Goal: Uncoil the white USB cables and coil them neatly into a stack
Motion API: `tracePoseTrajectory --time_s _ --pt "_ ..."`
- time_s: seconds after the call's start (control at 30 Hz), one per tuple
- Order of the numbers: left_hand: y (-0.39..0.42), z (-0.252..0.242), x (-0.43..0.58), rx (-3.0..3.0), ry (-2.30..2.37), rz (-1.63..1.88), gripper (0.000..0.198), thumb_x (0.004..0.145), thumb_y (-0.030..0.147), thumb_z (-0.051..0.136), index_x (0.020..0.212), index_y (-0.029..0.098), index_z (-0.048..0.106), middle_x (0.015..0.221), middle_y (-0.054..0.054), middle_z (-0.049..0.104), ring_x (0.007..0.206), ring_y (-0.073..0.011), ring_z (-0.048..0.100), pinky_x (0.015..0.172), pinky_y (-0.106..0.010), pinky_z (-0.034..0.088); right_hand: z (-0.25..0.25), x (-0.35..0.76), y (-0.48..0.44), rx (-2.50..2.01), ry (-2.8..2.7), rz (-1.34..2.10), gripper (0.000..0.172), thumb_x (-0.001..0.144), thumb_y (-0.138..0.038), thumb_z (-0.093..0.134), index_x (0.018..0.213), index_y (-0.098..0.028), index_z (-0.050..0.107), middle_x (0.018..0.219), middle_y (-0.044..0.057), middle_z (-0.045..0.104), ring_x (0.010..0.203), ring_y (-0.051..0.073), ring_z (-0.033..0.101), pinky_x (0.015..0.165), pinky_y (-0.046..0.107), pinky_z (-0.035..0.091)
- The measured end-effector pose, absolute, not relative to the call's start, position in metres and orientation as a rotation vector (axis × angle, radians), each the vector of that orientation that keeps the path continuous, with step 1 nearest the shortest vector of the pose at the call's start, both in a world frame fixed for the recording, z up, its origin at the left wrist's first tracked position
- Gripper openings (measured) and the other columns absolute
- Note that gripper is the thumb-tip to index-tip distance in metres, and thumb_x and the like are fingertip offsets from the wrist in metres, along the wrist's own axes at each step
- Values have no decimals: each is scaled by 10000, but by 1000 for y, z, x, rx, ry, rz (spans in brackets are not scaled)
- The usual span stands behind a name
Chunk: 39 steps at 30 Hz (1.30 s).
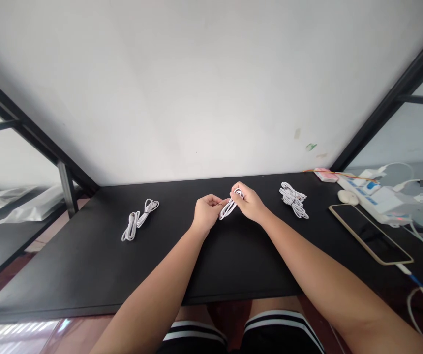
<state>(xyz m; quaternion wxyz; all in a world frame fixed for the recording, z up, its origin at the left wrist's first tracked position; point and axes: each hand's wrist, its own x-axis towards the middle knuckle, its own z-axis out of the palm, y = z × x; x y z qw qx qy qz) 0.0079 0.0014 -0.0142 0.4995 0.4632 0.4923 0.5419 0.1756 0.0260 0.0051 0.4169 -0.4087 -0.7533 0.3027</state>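
A white cable (227, 210), wound into a long coil, is held just above the black table. My right hand (249, 202) is closed around its upper right end. On the coil's left side, my left hand (207, 213) pinches with thumb and fingers against the cable; a thin dark strand shows at these fingertips, too small to name. Two bundled white cables lie on the table to the left, one upper (148, 211) and one lower (131, 227), touching or nearly so. To the right of my hands rests a pile of bundled white cables (293, 199).
At the right, a phone (370, 233) lies plugged into a cable, beside a white power strip (359, 191) with chargers and a white rounded case (347, 197). A pale wall (196, 98) rises behind the black table (86, 265). Black metal frames (42, 142) slant up at both sides.
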Motion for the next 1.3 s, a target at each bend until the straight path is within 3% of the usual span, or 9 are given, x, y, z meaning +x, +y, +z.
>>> tracePoseTrajectory --time_s 0.2,0.43,0.63,0.77,0.93,1.1,1.3 --pt "-1 -7 7 1250 1208 1201 472 746 592 752 636 138 687 533 -36 630 462 -92 507 473 -226 380 5 176 26 -1066 -1913 641 185 937 -397 510 884 -221 515 680 -37 518 575 123 457 574 256 350" --pt "-5 -7 6 1347 1096 1047 440 734 497 802 997 148 762 815 -74 724 696 -154 659 551 -233 466 5 178 27 -1126 -1826 604 196 932 -412 504 898 -220 524 681 -26 562 548 127 474 564 257 359" --pt "-6 -11 4 1456 935 954 463 714 393 840 1085 146 717 940 -71 716 737 -132 618 633 -250 488 5 179 28 -1138 -1793 585 199 928 -416 507 892 -221 522 688 -14 583 575 143 518 582 262 384" --pt "-7 -5 4 1416 850 939 482 787 430 767 1181 159 702 1046 -106 716 859 -180 650 648 -253 504 4 180 29 -1145 -1786 592 218 935 -442 506 903 -227 525 686 -13 586 579 148 528 582 263 395" --pt "-5 1 5 1159 803 1005 578 895 621 538 1059 112 757 1051 -163 733 886 -228 685 617 -275 514 5 180 28 -1123 -1764 660 267 941 -498 504 908 -233 520 702 -6 597 586 156 556 573 267 428" --pt "-4 -2 5 1260 843 1025 494 860 585 638 977 127 783 1004 -145 753 835 -196 682 612 -248 496 7 177 26 -1084 -1749 743 273 937 -508 516 918 -236 512 722 -7 605 591 156 584 573 269 453" --pt "-2 -9 0 1238 829 987 443 850 528 693 1069 152 775 1043 -135 757 767 -154 704 608 -219 485 6 176 26 -1079 -1780 718 247 946 -471 516 914 -226 530 727 -17 582 604 138 530 595 266 408"
